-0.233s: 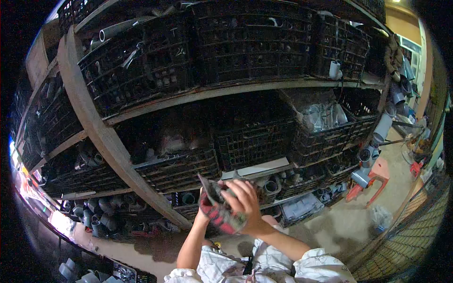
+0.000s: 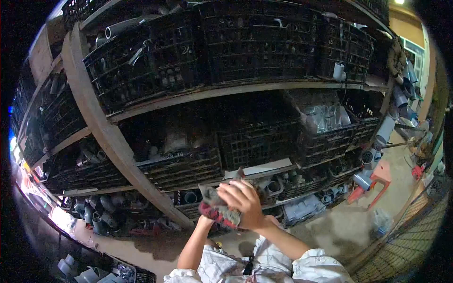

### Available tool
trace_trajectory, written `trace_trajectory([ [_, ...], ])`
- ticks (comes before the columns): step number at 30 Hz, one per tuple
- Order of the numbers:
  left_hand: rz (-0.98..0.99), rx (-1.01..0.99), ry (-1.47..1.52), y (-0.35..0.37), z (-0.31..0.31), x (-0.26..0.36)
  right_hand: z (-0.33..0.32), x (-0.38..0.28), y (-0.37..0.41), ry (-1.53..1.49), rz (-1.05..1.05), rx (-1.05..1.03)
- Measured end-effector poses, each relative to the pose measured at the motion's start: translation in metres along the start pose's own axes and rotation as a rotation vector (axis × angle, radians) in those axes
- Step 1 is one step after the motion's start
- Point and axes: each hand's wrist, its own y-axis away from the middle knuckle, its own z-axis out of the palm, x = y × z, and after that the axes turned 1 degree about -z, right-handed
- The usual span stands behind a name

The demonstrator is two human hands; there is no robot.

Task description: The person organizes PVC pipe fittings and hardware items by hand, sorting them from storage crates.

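Observation:
A crumpled cloth (image 2: 218,213), red and dark checked with grey-green parts, is bunched between my two hands in front of my lap. My right hand (image 2: 244,202) lies over its top and right side, with the fingers bent onto the fabric. From the left, my left hand (image 2: 205,221) grips the cloth from below; most of its fingers are hidden behind the folds. Just beyond the hands is the lower shelf, with a white strip (image 2: 263,167) along its edge and a grey pipe fitting (image 2: 272,187).
Black plastic crates (image 2: 257,45) of pipe fittings fill the wooden shelving (image 2: 101,129) ahead. A clear plastic bag (image 2: 325,118) lies in a middle crate. On the right floor stands a red stool (image 2: 380,175), near wire mesh (image 2: 406,250). Loose grey fittings (image 2: 87,273) sit at lower left.
The cloth has been turned and pressed flatter, its upper left flap dropping. My right hand has shifted slightly over it. The view has moved a little.

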Motion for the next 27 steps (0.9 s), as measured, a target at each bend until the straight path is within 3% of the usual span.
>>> trace_trajectory([
  [2, 0.025, -0.096, -0.125, -0.002, -0.007, 0.019, -0.011, 0.008, -0.007, -0.311, 0.176, -0.088],
  [3, 0.050, -0.096, -0.418, -0.008, -0.006, 0.041, -0.009, 0.011, -0.004, -0.321, 0.186, -0.075],
  [6, 0.213, -0.019, -0.327, -0.012, -0.005, 0.044, 0.000, 0.010, 0.008, -0.267, 0.141, -0.012],
  [7, 0.000, -0.030, 0.340, -0.020, 0.001, 0.046, -0.001, 0.002, 0.013, -0.191, 0.079, 0.022],
  [8, -0.044, -0.020, -0.067, -0.022, -0.005, 0.036, 0.000, -0.005, 0.019, -0.114, 0.018, 0.057],
  [10, 0.227, 0.083, -0.118, -0.017, -0.001, 0.019, 0.002, 0.000, 0.028, -0.254, 0.005, 0.050],
  [11, 0.259, 0.161, -0.152, -0.023, 0.006, 0.040, 0.001, 0.004, 0.025, -0.340, 0.026, 0.052],
  [12, -0.219, 0.136, 0.186, -0.021, 0.005, 0.045, 0.000, 0.009, 0.023, -0.427, 0.050, 0.053],
  [13, -0.221, 0.088, 0.189, -0.019, 0.003, 0.047, 0.005, 0.022, 0.023, -0.355, 0.024, 0.097],
  [14, -0.224, 0.038, 0.192, -0.017, 0.001, 0.050, 0.009, 0.028, 0.023, -0.502, 0.175, 0.133],
  [15, -0.090, 0.030, 0.049, -0.016, 0.001, 0.055, 0.011, 0.031, 0.023, -0.648, 0.328, 0.170],
  [16, 0.039, 0.049, 0.101, -0.016, 0.003, 0.062, 0.012, 0.031, 0.024, -0.793, 0.484, 0.207],
  [17, 0.028, 0.183, 0.017, -0.011, 0.009, 0.064, 0.009, 0.024, 0.023, -0.981, 0.567, 0.294],
  [18, 0.021, 0.318, -0.067, -0.008, 0.013, 0.068, 0.010, 0.020, 0.025, -0.974, 0.630, 0.268],
  [19, -0.153, 0.253, 0.092, -0.011, 0.010, 0.074, 0.012, 0.016, 0.030, -0.965, 0.691, 0.244],
  [20, -0.177, 0.366, 0.452, -0.015, 0.016, 0.079, 0.013, 0.012, 0.038, -0.953, 0.752, 0.222],
  [21, -0.179, 0.376, 0.335, -0.014, 0.014, 0.070, 0.017, 0.027, 0.049, -0.344, 0.387, 0.040],
  [22, -0.181, 0.378, 0.219, -0.013, 0.009, 0.060, 0.020, 0.036, 0.059, -0.624, 0.781, -0.094],
  [24, -0.319, 0.423, 0.345, -0.018, -0.001, 0.056, 0.004, 0.038, 0.055, -1.199, 1.567, -0.341],
  [25, -0.392, 0.473, 0.269, -0.018, -0.002, 0.050, -0.010, 0.037, 0.056, -1.512, 1.472, -0.296],
  [26, -0.381, 0.444, 0.250, -0.019, -0.007, 0.047, -0.011, 0.042, 0.062, -1.617, 1.533, -0.054],
  [27, -0.437, 0.434, 0.265, -0.012, -0.019, 0.001, -0.006, 0.051, 0.066, -1.707, 1.574, 0.195],
])
